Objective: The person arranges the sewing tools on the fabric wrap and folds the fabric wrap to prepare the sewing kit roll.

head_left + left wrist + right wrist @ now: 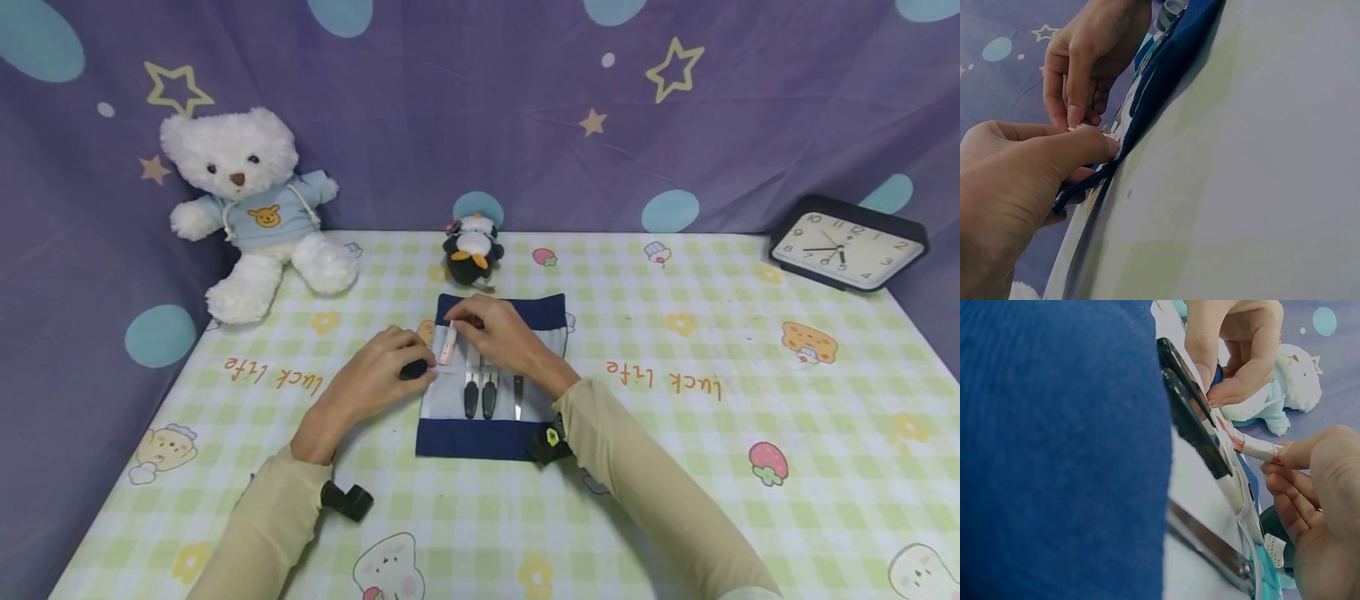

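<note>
A navy-and-grey fabric tool roll [491,439] lies unfolded on the table. My left hand [373,372] pinches its left edge; in the left wrist view the thumb is on top and fingers lie beneath the navy border [1088,181]. With thumb and fingertips my right hand [501,335] holds the far end of a slim white stick with red print [1260,447], whose near end reaches the pocket edge beside the left fingertips. Two black-handled tools [471,400] [489,400] and a flat metal tool [518,397] sit in the roll, partly under my right hand.
Behind the roll sits a penguin plush [472,252]. A white teddy bear [266,204] in a blue top is at the back left, and a black-framed clock [847,246] stands at the back right. A checked cloth [675,500] covers the table.
</note>
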Demonstrator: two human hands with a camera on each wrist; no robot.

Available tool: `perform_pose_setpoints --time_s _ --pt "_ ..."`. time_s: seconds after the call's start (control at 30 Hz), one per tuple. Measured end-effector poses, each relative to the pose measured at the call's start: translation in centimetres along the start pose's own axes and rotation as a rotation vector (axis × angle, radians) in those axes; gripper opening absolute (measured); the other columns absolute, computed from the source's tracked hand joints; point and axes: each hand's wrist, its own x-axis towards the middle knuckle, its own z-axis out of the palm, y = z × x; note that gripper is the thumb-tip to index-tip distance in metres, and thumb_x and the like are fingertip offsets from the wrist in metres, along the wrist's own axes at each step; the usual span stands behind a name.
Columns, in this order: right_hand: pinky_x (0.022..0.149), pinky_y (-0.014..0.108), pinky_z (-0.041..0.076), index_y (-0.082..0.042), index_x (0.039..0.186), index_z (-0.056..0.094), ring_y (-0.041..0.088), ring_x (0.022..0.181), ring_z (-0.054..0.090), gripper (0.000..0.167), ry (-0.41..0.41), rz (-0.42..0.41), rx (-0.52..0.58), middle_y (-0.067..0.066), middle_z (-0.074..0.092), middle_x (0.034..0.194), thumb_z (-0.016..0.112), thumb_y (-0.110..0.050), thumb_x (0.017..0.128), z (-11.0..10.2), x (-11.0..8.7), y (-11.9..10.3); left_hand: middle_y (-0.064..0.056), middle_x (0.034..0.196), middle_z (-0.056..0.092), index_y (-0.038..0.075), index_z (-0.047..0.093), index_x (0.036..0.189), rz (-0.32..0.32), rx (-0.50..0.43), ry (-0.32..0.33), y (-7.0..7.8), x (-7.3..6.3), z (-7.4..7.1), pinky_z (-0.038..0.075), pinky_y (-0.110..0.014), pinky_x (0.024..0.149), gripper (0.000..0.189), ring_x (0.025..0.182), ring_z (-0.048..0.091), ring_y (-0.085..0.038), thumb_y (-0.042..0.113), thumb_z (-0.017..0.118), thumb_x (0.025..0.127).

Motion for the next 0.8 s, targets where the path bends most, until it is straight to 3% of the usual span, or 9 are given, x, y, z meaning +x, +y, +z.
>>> perform_pose_setpoints --time_s 0.27,0.57,0.8 --pt "0.077 0.028 0.05 -0.003 0.119 0.072 0.015 0.089 0.06 0.019 0.0 0.003 -0.008 0.007 0.068 0.111 0.059 -0.008 0.106 0.1 -0.04 0.0 -0.005 0.095 0.068 0.008 0.078 0.093 0.087 0.044 0.056 -0.28 -0.2 0.31 0.051 -0.042 0.079 0.014 0.088 0.061 -0.025 0.014 0.087 0.085" --pt "0.085 0.027 0.052 -0.002 0.12 0.072 0.017 0.099 0.065 0.019 -0.007 -0.012 -0.021 0.01 0.069 0.116 0.06 -0.007 0.106 0.15 0.03 -0.04 -0.005 0.096 0.069 0.009 0.077 0.093 0.055 0.031 0.056 -0.21 -0.2 0.25 0.051 -0.042 0.081 0.011 0.089 0.061 -0.025 0.017 0.084 0.088" --pt "0.083 0.027 0.051 0.0 0.12 0.071 0.017 0.095 0.063 0.019 0.022 -0.067 -0.066 0.009 0.068 0.11 0.061 -0.006 0.105 0.16 0.08 -0.03 -0.005 0.097 0.07 0.009 0.076 0.093 0.029 0.016 0.049 -0.12 -0.13 0.25 0.05 -0.043 0.083 0.011 0.09 0.062 -0.025 0.016 0.084 0.087"
